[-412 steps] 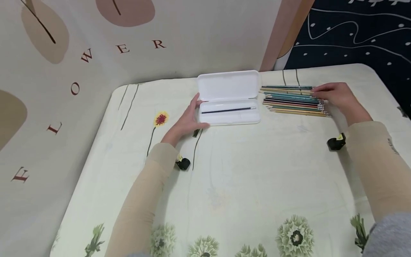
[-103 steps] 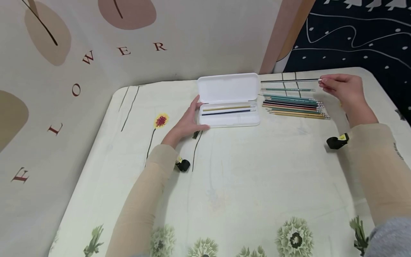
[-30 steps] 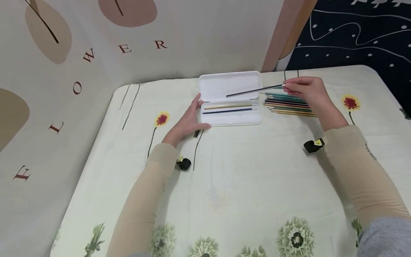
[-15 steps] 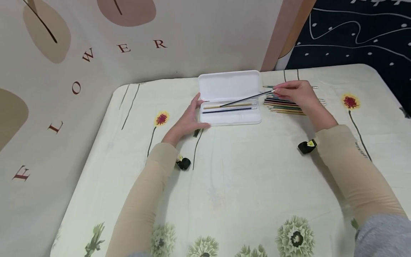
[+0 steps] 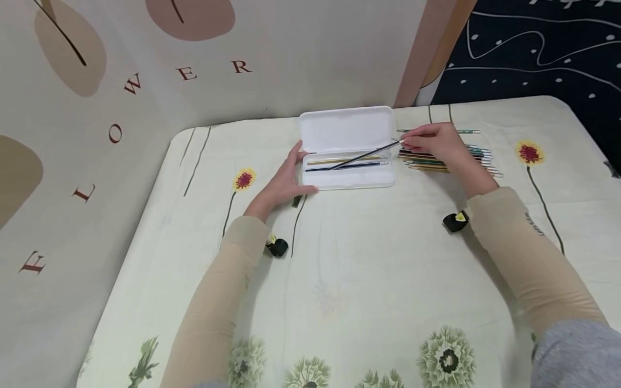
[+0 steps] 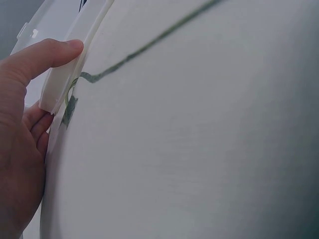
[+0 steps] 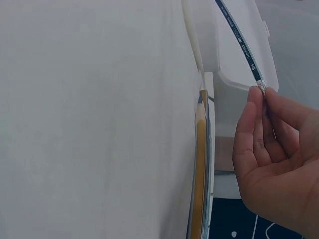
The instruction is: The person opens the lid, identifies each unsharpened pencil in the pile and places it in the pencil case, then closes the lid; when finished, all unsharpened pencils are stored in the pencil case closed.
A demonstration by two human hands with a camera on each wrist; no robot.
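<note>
An open white pencil case (image 5: 361, 180) lies near the far edge of the cloth-covered surface, lid folded back. My left hand (image 5: 281, 186) grips its left end, the thumb on the front wall and the fingers at the rear; the left wrist view shows the thumb (image 6: 62, 52) up close. Inside the case lie a gold pencil (image 5: 320, 161) and a dark pencil (image 5: 317, 170). Between thumb and fingertips, my right hand (image 5: 439, 143) pinches the eraser end of another dark pencil (image 7: 241, 42). That pencil slants down to the left over the case, its tip above the two others.
A row of several pencils (image 5: 424, 161) lies right of the case, partly under my right hand. Behind it is a single green pencil (image 5: 468, 131). A patterned curtain (image 5: 310, 59) borders the far edge, and a dark patterned cloth (image 5: 533, 59) hangs at right.
The gold pencil has gone from the row into the case. My right hand has picked up a dark pencil and carried it left, lowering its tip over the case. My left hand stays put.
</note>
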